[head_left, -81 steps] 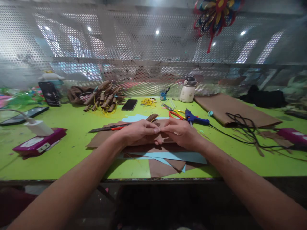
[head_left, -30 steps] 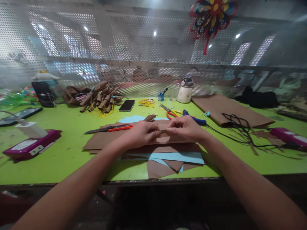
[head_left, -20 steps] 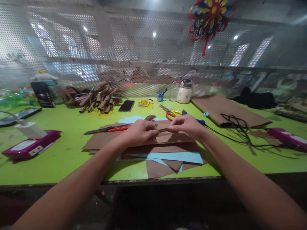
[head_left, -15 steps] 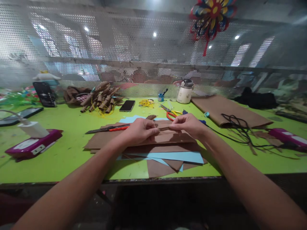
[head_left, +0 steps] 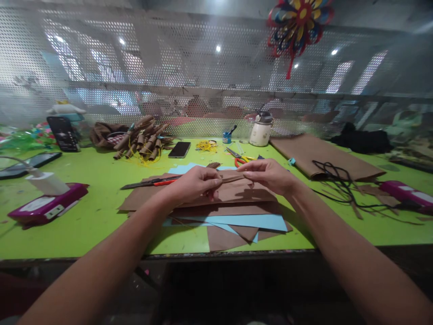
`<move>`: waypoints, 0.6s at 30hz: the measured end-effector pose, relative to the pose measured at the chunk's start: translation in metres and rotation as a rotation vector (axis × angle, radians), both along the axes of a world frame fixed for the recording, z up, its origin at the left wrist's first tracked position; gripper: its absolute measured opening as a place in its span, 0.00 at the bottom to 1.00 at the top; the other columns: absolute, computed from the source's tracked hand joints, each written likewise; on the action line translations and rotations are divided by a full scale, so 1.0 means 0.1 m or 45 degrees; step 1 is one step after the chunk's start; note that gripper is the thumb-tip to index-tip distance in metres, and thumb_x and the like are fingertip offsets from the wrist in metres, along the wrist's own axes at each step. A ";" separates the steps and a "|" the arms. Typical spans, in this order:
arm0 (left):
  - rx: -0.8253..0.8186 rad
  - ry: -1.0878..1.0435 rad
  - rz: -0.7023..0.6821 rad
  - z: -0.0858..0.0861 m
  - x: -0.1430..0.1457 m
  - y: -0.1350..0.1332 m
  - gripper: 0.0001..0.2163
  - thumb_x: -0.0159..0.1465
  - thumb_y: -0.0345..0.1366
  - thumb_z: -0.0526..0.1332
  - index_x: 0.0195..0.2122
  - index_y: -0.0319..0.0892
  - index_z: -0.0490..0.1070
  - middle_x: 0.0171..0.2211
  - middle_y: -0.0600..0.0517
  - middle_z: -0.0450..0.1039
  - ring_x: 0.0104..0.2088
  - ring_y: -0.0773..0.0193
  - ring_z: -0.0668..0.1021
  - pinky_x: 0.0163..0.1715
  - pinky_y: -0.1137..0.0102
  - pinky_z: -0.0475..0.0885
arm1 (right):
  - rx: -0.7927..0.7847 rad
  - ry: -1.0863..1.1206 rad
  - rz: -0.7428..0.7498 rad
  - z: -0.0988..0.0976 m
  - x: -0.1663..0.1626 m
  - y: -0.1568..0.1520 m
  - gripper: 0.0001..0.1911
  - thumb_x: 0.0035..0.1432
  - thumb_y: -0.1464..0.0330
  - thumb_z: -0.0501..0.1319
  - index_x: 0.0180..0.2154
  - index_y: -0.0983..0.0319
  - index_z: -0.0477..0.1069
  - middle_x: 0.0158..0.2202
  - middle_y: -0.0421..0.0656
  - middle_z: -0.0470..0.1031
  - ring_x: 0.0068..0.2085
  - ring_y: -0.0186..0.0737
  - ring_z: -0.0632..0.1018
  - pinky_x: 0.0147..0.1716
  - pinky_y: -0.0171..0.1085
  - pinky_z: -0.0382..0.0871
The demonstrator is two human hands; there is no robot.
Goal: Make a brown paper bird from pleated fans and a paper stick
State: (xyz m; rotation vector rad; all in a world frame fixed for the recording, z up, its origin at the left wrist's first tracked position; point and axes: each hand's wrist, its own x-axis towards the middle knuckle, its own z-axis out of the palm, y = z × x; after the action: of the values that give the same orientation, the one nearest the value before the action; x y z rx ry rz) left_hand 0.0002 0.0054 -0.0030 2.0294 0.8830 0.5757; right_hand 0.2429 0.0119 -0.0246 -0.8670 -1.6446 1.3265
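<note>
A narrow brown paper strip (head_left: 232, 179) is stretched between my two hands, a little above a stack of brown paper sheets (head_left: 233, 194) and blue paper sheets (head_left: 257, 222). My left hand (head_left: 196, 184) pinches the strip's left end with curled fingers. My right hand (head_left: 269, 175) pinches its right end between thumb and fingers. The stack lies on the green table (head_left: 101, 207) near its front edge.
A red-handled knife (head_left: 152, 182) lies left of the stack. Behind are red scissors (head_left: 241, 158), a phone (head_left: 180, 149), brown paper rolls (head_left: 142, 141), yellow wire (head_left: 207, 145) and a white jar (head_left: 261, 129). Black cable (head_left: 338, 180) and brown sheet (head_left: 321, 155) lie right; magenta device (head_left: 47, 205) left.
My hands have lifted off the stack and drawn apart, so the brown strip between them now shows longer. My right hand has moved right and slightly up.
</note>
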 end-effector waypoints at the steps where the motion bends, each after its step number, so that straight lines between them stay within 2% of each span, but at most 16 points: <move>1: -0.040 -0.030 0.002 0.01 -0.01 0.00 0.12 0.60 0.42 0.57 0.27 0.37 0.68 0.20 0.52 0.73 0.22 0.68 0.73 0.25 0.73 0.65 | -0.008 0.042 -0.003 0.00 0.00 0.01 0.14 0.48 0.66 0.66 0.39 0.65 0.75 0.27 0.40 0.73 0.24 0.29 0.70 0.27 0.34 0.68; 5: -0.217 -0.219 -0.028 0.03 -0.04 0.00 0.10 0.61 0.39 0.58 0.27 0.37 0.67 0.19 0.53 0.72 0.21 0.70 0.73 0.26 0.74 0.65 | 0.040 0.218 -0.014 0.00 -0.04 -0.03 0.16 0.51 0.65 0.64 0.43 0.63 0.73 0.34 0.43 0.75 0.27 0.30 0.73 0.30 0.35 0.71; 9: -0.445 -0.353 -0.163 -0.01 -0.04 0.00 0.08 0.61 0.37 0.59 0.30 0.37 0.68 0.20 0.53 0.72 0.22 0.70 0.74 0.26 0.74 0.66 | 0.083 0.195 0.185 0.02 -0.14 -0.14 0.20 0.46 0.69 0.68 0.45 0.58 0.73 0.38 0.42 0.76 0.37 0.36 0.76 0.37 0.37 0.72; 13: -0.743 -0.438 -0.332 -0.08 0.00 -0.04 0.07 0.61 0.38 0.59 0.34 0.38 0.67 0.22 0.51 0.74 0.22 0.67 0.75 0.24 0.72 0.67 | 0.259 0.102 0.220 0.05 -0.20 -0.23 0.10 0.48 0.70 0.67 0.36 0.59 0.77 0.37 0.42 0.76 0.38 0.37 0.76 0.40 0.37 0.71; 15: -0.797 -0.449 -0.357 -0.10 0.03 -0.08 0.08 0.61 0.39 0.59 0.33 0.38 0.68 0.23 0.50 0.74 0.23 0.67 0.76 0.25 0.72 0.67 | 0.343 0.097 0.241 0.07 -0.23 -0.25 0.07 0.48 0.69 0.67 0.34 0.60 0.77 0.35 0.42 0.75 0.39 0.37 0.75 0.41 0.38 0.70; 18: -0.796 -0.408 -0.381 -0.10 0.07 -0.12 0.10 0.60 0.41 0.60 0.33 0.37 0.69 0.26 0.47 0.76 0.25 0.65 0.77 0.28 0.71 0.69 | 0.350 0.137 0.246 0.06 -0.26 -0.26 0.06 0.50 0.67 0.66 0.33 0.61 0.75 0.34 0.42 0.74 0.37 0.37 0.75 0.40 0.40 0.70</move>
State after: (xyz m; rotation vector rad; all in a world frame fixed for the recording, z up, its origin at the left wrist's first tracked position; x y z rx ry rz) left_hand 0.0077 -0.0061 -0.0127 1.4115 0.4718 0.3783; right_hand 0.2165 -0.0137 -0.0182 -0.4762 -1.8072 1.2143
